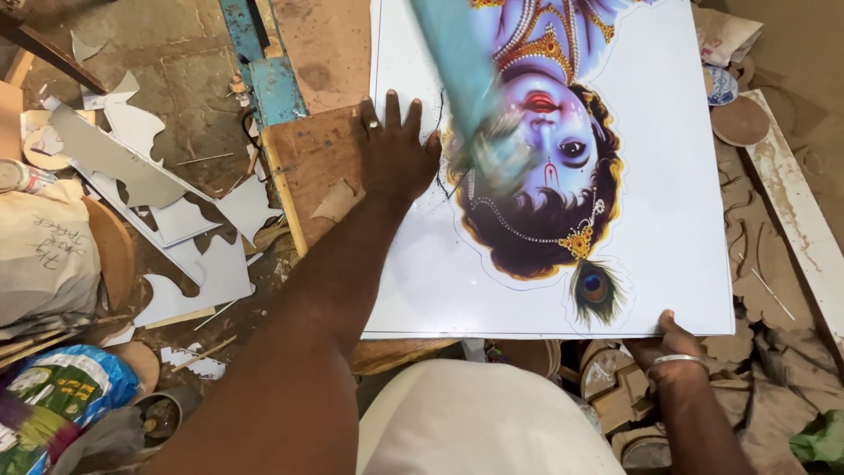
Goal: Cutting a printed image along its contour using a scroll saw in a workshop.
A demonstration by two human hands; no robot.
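A large white board (686,176) with a printed picture of a blue-skinned crowned figure and a peacock feather lies flat before me, upside down. My left hand (396,145) presses flat on the board's left edge, fingers spread, a ring on one finger. My right hand (673,347), wearing a metal bangle, grips the board's near edge under the feather. A blurred teal vertical part (466,79), apparently a saw machine's arm, crosses the picture near the face.
A wooden work surface (308,158) sits under the board. White offcut pieces (176,211) litter the floor at left. Sacks (44,255) and a colourful bag (53,396) lie lower left. Carved wooden pieces (765,264) are at right.
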